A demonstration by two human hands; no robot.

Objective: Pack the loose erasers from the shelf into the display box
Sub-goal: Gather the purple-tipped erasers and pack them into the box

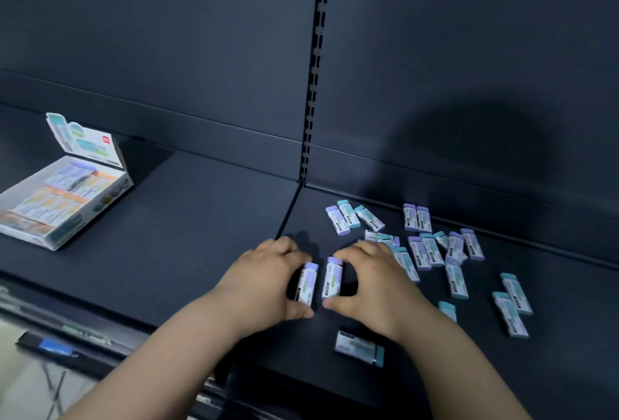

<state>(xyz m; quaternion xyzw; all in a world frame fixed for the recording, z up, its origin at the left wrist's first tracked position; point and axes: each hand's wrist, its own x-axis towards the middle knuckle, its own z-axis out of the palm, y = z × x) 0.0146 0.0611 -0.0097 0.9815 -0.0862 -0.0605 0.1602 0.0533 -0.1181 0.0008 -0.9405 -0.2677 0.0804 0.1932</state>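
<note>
- A purple-capped eraser (307, 283) is gripped in the left hand (266, 280), pinched end to end between the curled fingers at its cap and the thumb at its base.
- A second purple-capped eraser (332, 277) is grasped the same way in the right hand (371, 280); the two erasers are held side by side, just apart, low over the dark shelf (201, 218).
- The loose erasers (432, 248) are seen scattered on the shelf to the right of the hands — some overlapping in a small heap, others lying singly with purple or teal caps.
- One teal-capped eraser (359, 347) is laid flat on the shelf near its front edge, just beside the right wrist.
- The display box (63, 198) is placed well to the left on the shelf, with its printed lid (83, 140) stood open at the back and rows of erasers already packed inside.
- A slotted upright (316, 68) is seen running up the back panel behind the hands.
</note>
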